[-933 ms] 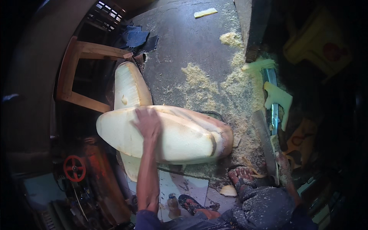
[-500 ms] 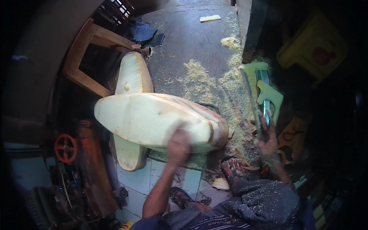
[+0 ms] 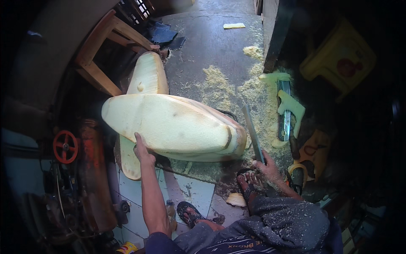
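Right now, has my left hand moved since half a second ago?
Yes: your left hand has moved left, closer to the red handwheel.

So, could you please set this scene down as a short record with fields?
Left hand: at the near edge of the long pale foam-like piece, thumb against it
Right hand: holding a long flat metal blade, its free end pointing away from the person
Beneath: a second pale piece, crossing under the long one
Right side: shiny metal bar, a pale scrap lying across it
Surface: dark, strewn with pale crumbs
Left side: wooden frame, red handwheel
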